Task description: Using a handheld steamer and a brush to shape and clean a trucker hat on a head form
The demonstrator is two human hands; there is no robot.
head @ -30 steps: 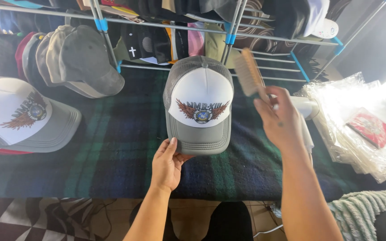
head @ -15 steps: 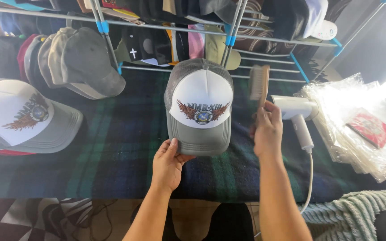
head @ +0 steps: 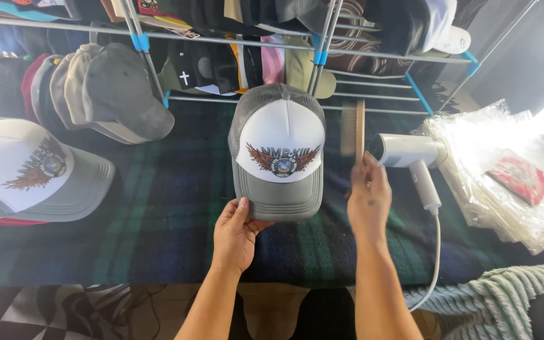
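The left hand (head: 234,234) pinches the brim of a grey and white cap (head: 278,151) lying on the plaid counter (head: 158,226), grip clamped on its edge; the right hand (head: 368,203) (beside the cap) has its grip closed on a wooden brush (head: 354,131), near a white steamer (head: 410,157)

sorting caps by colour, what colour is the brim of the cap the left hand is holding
Grey. The cap has a grey brim under a white front panel, clear in the head view.

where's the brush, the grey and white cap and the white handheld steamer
brush (head: 353,131), head view, on its bristle side
grey and white cap (head: 279,138), head view, on the white front panel
white handheld steamer (head: 407,151), head view, on its head
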